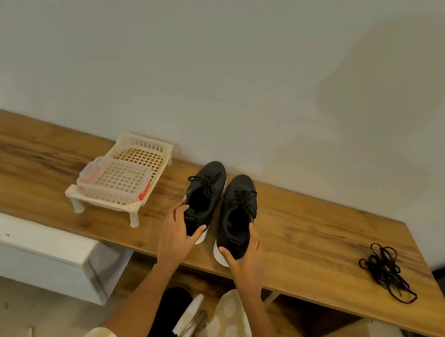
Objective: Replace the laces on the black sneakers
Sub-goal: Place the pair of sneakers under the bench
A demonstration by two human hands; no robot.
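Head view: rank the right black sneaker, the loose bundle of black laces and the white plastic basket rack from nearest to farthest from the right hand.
1. Right black sneaker, held by the right hand.
2. Loose bundle of black laces, farther right.
3. White plastic basket rack, far left.

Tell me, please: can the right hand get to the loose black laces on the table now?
Probably yes. The right hand holds the right sneaker, and only bare table lies between it and the loose laces.
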